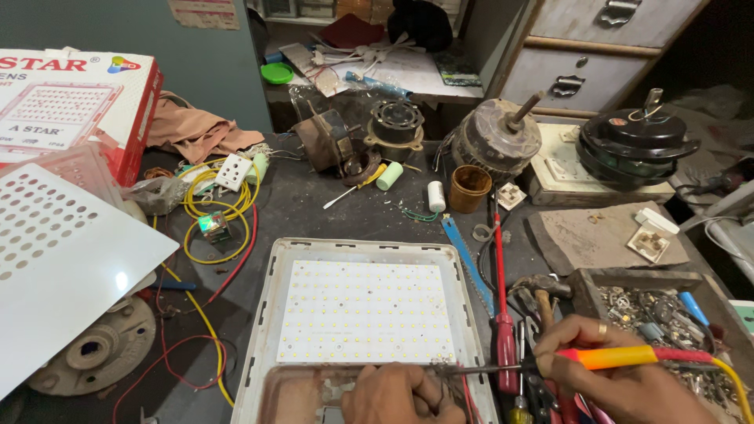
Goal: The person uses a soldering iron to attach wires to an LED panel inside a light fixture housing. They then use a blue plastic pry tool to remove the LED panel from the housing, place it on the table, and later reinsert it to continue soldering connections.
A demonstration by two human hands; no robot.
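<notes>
Both hands work at the near edge of the LED floodlight panel (pixel 367 314), mid-bench.
Right hand (pixel 620 369) grips the soldering iron (pixel 620 357); its long axis lies nearly level, tip pointing left toward the board's lower right corner. Left hand (pixel 400 392) is curled there, contents unclear. Best to steady the wrist and touch only the joint.

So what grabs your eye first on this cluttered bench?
The white LED panel in its pale tray, front and centre. At its near edge the right hand holds an orange-handled soldering iron beside the left hand. Old motors line the back.
</notes>
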